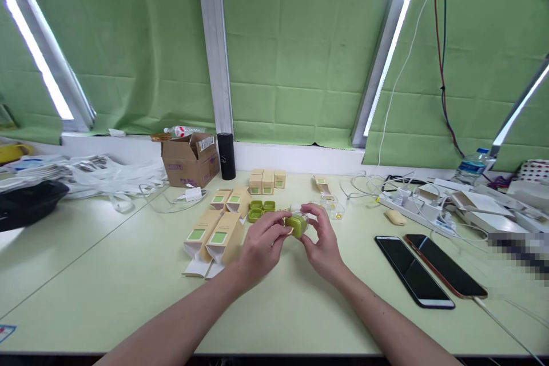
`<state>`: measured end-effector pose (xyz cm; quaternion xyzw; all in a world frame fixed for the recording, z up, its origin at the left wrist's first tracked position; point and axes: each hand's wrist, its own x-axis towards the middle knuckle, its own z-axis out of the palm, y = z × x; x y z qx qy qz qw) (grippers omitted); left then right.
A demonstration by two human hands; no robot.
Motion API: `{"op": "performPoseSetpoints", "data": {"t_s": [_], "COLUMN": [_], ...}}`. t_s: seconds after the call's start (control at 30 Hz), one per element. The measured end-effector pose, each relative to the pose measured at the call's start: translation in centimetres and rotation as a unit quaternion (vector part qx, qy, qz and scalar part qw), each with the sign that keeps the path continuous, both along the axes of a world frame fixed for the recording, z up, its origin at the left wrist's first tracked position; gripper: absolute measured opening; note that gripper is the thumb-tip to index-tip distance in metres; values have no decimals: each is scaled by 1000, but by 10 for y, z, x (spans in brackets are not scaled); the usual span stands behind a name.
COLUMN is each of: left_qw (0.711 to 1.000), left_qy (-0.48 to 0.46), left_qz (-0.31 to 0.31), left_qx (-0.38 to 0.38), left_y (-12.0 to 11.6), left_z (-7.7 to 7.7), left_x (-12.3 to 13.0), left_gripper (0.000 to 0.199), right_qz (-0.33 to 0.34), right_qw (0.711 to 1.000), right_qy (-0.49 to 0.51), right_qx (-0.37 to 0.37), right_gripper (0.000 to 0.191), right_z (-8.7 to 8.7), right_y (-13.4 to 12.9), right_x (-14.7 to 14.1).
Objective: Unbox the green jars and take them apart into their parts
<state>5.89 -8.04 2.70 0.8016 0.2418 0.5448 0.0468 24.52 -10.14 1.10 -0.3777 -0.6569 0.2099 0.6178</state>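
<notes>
Above the middle of the table, a small rounded green container (295, 225) with a clear part at its right side is held between both hands. My left hand (263, 245) pinches its left side with thumb and fingers. Against its right side and clear part, the fingers and thumb of my right hand (322, 243) are closed. Several square green containers (256, 215) sit just beyond my left hand. Beige cartons with green labels (225, 237) lie to the left, some with flaps open. Behind my right hand are clear plastic pieces (337, 210), partly hidden.
Small cartons (268, 182) stand at the back, near a black cylinder (226, 156) and a cardboard box (189, 160). Two phones (414, 269) lie at right, below a power strip (418, 214) with tangled cables. White straps (111, 174) pile up at left.
</notes>
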Motion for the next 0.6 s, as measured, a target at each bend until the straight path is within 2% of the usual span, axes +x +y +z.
{"op": "performPoseSetpoints", "data": {"t_s": [0.17,0.3,0.47,0.6], "left_qw": [998,996,998,999], "left_qy": [33,60,50,9], "left_qz": [7,8,-5,8], "left_qx": [60,64,33,-40], "left_y": [-4,-7,-3,-1], "left_z": [1,5,10,7], "left_x": [-1,-2,-3,-1], "left_gripper": [22,21,20,15], "right_qz": [-60,-46,-17,-14], "right_qw": [987,973,981,989], "right_qy": [-97,-145,-155,-135], "right_qx": [113,171,114,58], "right_gripper": [67,70,65,62], "right_z": [-2,0,-5,-8], "right_y": [1,-2,1,4], "right_x": [6,7,7,8]}}
